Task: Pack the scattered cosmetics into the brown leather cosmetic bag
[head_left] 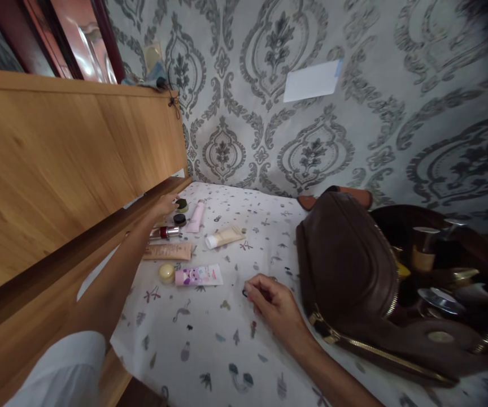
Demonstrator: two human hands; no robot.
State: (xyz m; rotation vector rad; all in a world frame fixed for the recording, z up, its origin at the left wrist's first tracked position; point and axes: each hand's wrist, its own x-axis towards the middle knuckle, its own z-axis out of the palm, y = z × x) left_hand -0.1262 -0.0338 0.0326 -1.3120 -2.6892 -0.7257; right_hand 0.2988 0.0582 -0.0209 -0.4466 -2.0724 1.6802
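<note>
My left hand (166,204) reaches to the far left of the patterned white cloth (227,311), its fingers closed on a small green-lidded jar (182,205). Just below it are a small dark jar (179,219) and a red and silver tube (165,232). A pink tube (196,216), a cream tube (225,236), a peach tube (168,251), a round yellow jar (166,273) and a pink and white tube (199,275) lie nearby. My right hand (267,297) is over the cloth at centre, fingertips pinched at a small dark thing I cannot make out.
An open brown bag (345,260) with a gold zip stands on the right, with several cosmetic items inside. Behind the cloth rises a patterned wall (261,135) with a white paper (313,81). A wooden panel (70,147) borders the left side.
</note>
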